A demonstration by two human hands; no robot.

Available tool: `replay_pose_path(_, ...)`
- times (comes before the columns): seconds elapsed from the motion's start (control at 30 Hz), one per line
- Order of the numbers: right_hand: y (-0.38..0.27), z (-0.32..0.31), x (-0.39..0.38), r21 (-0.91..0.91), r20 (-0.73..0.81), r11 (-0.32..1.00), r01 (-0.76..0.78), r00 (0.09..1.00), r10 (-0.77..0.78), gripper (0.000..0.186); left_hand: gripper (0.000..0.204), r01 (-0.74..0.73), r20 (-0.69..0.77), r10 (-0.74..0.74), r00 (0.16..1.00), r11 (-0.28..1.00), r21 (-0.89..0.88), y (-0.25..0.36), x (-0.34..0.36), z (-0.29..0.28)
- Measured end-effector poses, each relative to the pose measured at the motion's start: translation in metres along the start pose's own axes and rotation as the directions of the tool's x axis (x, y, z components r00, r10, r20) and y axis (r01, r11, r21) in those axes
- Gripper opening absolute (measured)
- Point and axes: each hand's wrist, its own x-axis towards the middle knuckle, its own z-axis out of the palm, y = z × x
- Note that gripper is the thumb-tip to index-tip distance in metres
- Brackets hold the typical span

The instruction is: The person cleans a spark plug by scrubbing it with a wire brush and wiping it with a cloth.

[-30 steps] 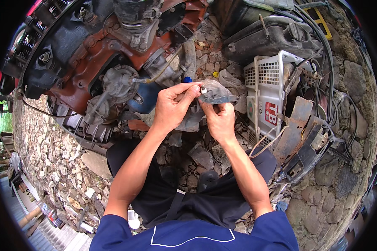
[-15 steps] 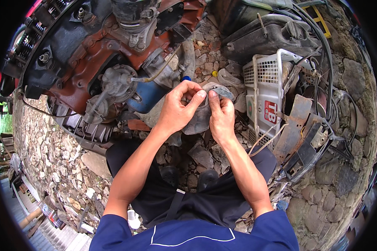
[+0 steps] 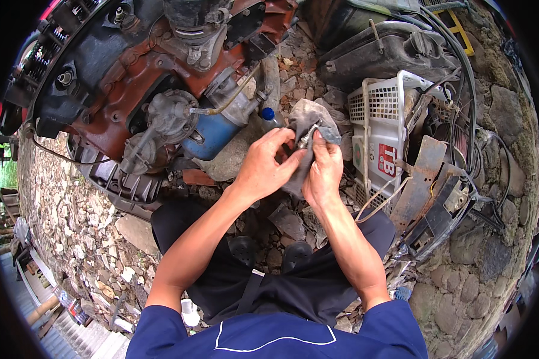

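Small metal fitting [image 3: 306, 137], slim, dull grey, wrapped in grey rag [image 3: 308, 119], held above stony ground [image 3: 293, 221]. Left hand [image 3: 262, 169] fingers closed on rag and fitting; right hand [image 3: 323, 173] fingers pinch rag from other side. Rag soft, crumpled, stained. Tight quarters: rusty engine block [image 3: 132, 90] and blue cylindrical filter [image 3: 212, 134] close on left, white plastic crate [image 3: 380, 119] just beside on right. Open room only toward knees.
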Motion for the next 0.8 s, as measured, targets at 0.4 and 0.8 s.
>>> replay_pose_path(0.4, -0.003, 0.003, 0.001, 0.048, 0.012, 0.993, 0.107, 0.994, -0.108, 0.017, 0.028, 0.057, -0.044, -0.066, 0.997, 0.983, -0.174, 0.002, 0.003, -0.013)
replay_pose_path(0.8, -0.017, 0.012, -0.002, -0.381, 0.252, 0.842, 0.383, 0.919, -0.304, 0.028, 0.023, 0.026, -0.132, -0.066, 0.989, 0.96, -0.28, 0.0, -0.001, -0.025)
